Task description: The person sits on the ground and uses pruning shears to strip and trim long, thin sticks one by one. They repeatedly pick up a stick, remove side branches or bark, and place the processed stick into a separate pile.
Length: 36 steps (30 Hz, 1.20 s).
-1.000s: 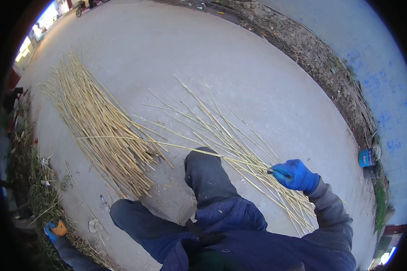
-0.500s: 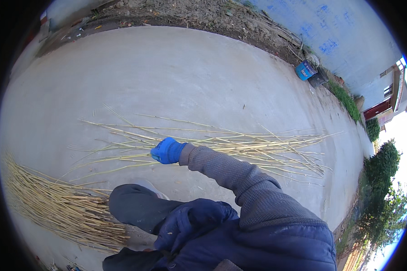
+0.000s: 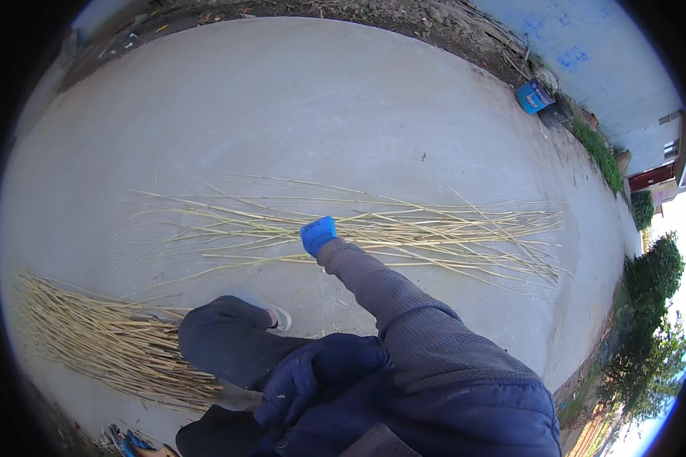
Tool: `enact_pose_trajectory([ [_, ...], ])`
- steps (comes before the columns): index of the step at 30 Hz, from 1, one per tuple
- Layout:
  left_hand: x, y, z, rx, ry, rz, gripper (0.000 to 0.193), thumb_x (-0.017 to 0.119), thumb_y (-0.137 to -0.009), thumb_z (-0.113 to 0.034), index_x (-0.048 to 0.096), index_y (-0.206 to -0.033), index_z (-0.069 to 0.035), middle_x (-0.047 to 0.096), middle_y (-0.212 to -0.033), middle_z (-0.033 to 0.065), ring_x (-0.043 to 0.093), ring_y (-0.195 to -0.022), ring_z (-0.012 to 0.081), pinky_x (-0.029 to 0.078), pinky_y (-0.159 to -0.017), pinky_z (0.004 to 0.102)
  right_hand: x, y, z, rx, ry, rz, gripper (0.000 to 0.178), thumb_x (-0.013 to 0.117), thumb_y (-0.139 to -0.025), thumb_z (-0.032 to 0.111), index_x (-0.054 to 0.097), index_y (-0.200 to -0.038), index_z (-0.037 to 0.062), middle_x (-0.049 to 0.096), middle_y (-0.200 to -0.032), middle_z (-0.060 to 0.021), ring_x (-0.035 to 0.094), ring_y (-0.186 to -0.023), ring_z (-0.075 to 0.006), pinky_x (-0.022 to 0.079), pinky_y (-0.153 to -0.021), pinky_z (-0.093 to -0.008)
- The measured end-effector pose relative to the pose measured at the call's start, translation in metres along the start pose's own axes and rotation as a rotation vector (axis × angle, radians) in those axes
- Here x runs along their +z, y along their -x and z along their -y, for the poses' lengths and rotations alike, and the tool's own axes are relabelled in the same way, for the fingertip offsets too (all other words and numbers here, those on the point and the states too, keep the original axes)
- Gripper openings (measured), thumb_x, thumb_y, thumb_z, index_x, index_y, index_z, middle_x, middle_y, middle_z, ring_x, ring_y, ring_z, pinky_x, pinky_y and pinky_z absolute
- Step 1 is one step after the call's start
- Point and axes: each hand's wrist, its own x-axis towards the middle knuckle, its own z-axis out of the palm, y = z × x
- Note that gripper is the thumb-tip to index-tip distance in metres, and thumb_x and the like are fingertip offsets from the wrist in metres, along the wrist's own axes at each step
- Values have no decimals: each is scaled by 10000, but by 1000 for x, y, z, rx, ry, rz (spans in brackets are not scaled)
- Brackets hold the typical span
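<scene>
Reaching out over the loose stalks [image 3: 373,232], the right hand [image 3: 318,234] in its blue glove is down on the middle of the spread, right where the stems cross thickest. It looks curled around a stalk or two, but from this angle I honestly can't tell how tight the grip is or whether it's just pressing on them. The left hand isn't anywhere I can see, it's tucked out of view somewhere under the dark jacket [image 3: 404,388].

As for progress, I'd guess it's somewhere in the middle. The loose stalks lie fanned out in a long thin layer across the concrete floor [image 3: 343,114], mostly running side to side, with stray ones poking off at angles near the left end. Well apart from them, down at the lower left, there's a much denser pile [image 3: 107,343] of the same pale stems, lying neat and parallel. So one lot looks gathered and the scattered lot hasn't been dealt with yet, and there's plenty of it.

Further out: the person's bent knee [image 3: 221,335] sits between the two lots, a shoe [image 3: 280,318] touches the floor just beside it, and a blue bucket [image 3: 533,95] sits far off by the blue wall [image 3: 587,46].
</scene>
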Motion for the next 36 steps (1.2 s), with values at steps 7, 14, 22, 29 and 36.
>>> enact_pose_trajectory([
  [7,-29,37,-2,231,-368,16,735,546,-914,-552,370,-1479,-116,380,-1508,71,269,-1399,247,212,-1102,400,19,-13,17,-48,68,-383,377,585,-841,263,578,-1190,120,623,-984,-89,608,-920,-251,429,-800,-443],
  [14,27,85,20,134,-47,-146,476,625,-935,-368,532,-1304,-81,624,-1111,12,544,-710,74,460,-553,230,126,-11,65,-396,-84,381,368,541,-858,404,657,-1088,142,699,-1044,-132,656,-999,-317,492,-849,-448],
  [22,72,69,32,-42,0,-162,398,625,-940,-286,559,-1218,-9,655,-1035,91,602,-660,152,538,-564,294,164,-106,14,-85,-179,400,500,578,-842,451,625,-1232,142,640,-1233,-150,594,-1160,-340,455,-993,-425],
  [29,76,37,31,-47,-14,-167,420,613,-945,-268,552,-1239,26,662,-1051,98,614,-678,155,541,-583,292,139,-170,-27,66,-194,351,556,582,-820,388,602,-1231,15,609,-1228,-261,578,-1178,-374,446,-1002,-426],
  [36,94,10,25,-107,-15,-123,400,588,-957,-275,586,-1206,38,649,-773,93,604,-614,179,518,-564,282,41,-215,134,-453,-143,452,477,573,-826,379,651,-1177,65,655,-1169,-195,614,-1109,-352,474,-961,-415],
])
